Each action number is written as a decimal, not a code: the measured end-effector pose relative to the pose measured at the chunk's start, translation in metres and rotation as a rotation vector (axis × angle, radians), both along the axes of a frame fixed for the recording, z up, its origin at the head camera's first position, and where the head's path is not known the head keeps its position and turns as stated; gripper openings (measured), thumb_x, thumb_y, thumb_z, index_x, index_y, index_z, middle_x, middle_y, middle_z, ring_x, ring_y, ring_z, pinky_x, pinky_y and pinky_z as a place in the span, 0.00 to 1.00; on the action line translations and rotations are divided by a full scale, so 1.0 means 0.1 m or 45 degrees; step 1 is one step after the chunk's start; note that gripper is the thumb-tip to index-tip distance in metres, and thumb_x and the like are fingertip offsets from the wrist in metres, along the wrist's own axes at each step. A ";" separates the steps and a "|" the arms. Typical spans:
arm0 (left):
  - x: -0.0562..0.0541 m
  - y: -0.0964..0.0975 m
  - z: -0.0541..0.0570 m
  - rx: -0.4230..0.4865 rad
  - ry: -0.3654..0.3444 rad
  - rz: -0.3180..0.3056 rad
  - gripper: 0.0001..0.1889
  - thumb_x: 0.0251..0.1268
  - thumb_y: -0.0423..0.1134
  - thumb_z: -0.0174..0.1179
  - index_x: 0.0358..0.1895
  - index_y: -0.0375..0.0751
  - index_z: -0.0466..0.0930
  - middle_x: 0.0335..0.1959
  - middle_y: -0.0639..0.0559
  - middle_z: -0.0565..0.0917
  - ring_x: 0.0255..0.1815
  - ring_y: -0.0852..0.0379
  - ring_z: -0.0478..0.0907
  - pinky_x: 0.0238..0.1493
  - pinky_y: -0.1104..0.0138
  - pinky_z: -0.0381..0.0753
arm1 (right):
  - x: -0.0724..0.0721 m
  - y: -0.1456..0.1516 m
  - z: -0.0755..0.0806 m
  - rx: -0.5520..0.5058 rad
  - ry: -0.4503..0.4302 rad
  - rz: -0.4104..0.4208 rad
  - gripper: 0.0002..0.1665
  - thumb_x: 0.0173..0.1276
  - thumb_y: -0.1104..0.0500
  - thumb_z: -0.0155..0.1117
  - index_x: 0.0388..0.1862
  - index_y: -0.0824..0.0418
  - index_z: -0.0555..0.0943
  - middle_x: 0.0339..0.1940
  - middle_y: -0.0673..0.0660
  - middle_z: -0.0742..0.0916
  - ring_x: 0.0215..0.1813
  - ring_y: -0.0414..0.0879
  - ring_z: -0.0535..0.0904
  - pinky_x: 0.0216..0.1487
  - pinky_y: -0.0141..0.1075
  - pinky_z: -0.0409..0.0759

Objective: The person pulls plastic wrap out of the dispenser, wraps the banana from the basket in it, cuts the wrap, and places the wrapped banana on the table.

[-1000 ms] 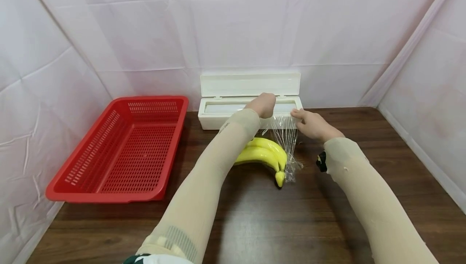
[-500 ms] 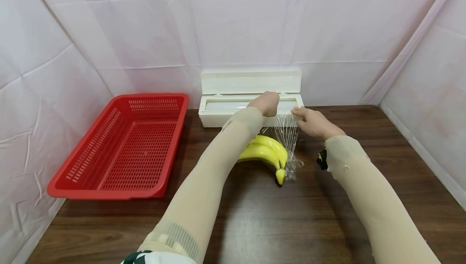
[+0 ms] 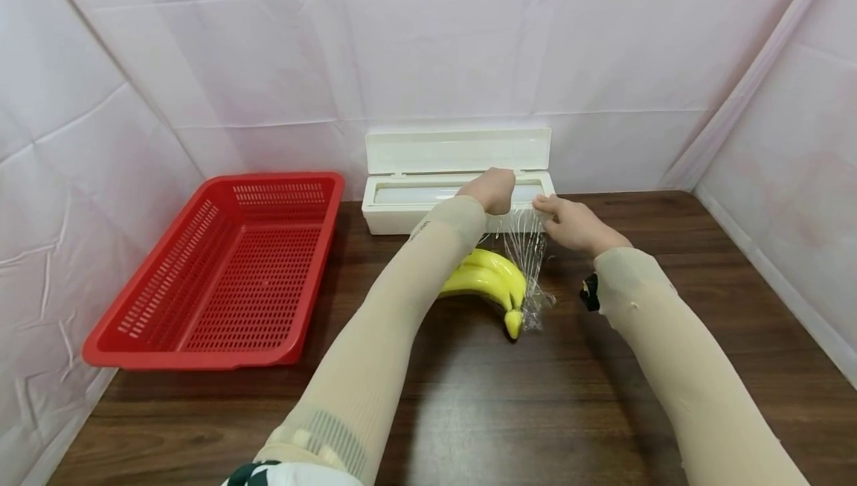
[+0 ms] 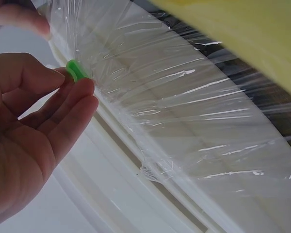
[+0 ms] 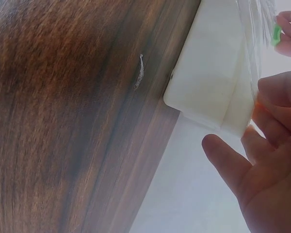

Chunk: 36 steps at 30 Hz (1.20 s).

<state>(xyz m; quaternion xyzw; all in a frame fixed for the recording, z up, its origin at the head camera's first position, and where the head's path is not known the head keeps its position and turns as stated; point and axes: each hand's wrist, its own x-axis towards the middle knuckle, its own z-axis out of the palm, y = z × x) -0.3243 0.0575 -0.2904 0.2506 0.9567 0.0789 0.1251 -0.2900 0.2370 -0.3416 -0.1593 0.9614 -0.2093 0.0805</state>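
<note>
A white cling film dispenser (image 3: 402, 218) stands by the back wall, its lid raised. My left hand (image 3: 492, 190) is over its front edge; in the left wrist view, thumb and fingers pinch a small green slide cutter (image 4: 76, 70) on the film's edge. My right hand (image 3: 576, 227) grips the right front corner of the dispenser, with thumb and fingers bent at the edge and one finger sticking out. Clear cling film (image 3: 527, 244) drapes creased down the front. Yellow bananas (image 3: 492, 277) lie before the dispenser, partly behind my left forearm and partly under film.
A red slotted plastic basket (image 3: 257, 270) stands on the left of the dark wooden table (image 3: 509, 411). White cloth walls (image 3: 435, 54) enclose the back and sides. A small clear scrap (image 5: 139, 73) lies on the wood near the dispenser's right end.
My left hand has shifted slightly right along the dispenser's front edge since the first frame. My right hand stays at the corner, and the bananas and basket have not moved.
</note>
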 end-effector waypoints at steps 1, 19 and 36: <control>0.00 0.00 0.00 -0.002 -0.007 0.000 0.09 0.63 0.26 0.46 0.37 0.41 0.75 0.30 0.51 0.74 0.27 0.59 0.68 0.29 0.72 0.72 | 0.00 0.00 0.00 -0.001 0.002 -0.001 0.32 0.72 0.60 0.42 0.74 0.62 0.55 0.75 0.62 0.58 0.76 0.61 0.50 0.63 0.52 0.64; 0.03 0.04 0.00 0.014 -0.031 0.013 0.08 0.64 0.27 0.47 0.39 0.42 0.75 0.36 0.51 0.77 0.33 0.58 0.71 0.33 0.72 0.73 | 0.00 0.00 -0.03 0.017 0.031 0.034 0.31 0.72 0.62 0.43 0.73 0.63 0.56 0.75 0.63 0.59 0.75 0.61 0.50 0.71 0.55 0.56; 0.05 0.11 -0.02 -0.025 0.009 -0.011 0.09 0.64 0.27 0.46 0.38 0.42 0.75 0.38 0.51 0.77 0.34 0.58 0.71 0.35 0.71 0.72 | 0.02 0.05 -0.09 0.035 0.044 0.054 0.32 0.72 0.61 0.41 0.74 0.63 0.53 0.77 0.62 0.55 0.74 0.64 0.51 0.61 0.52 0.66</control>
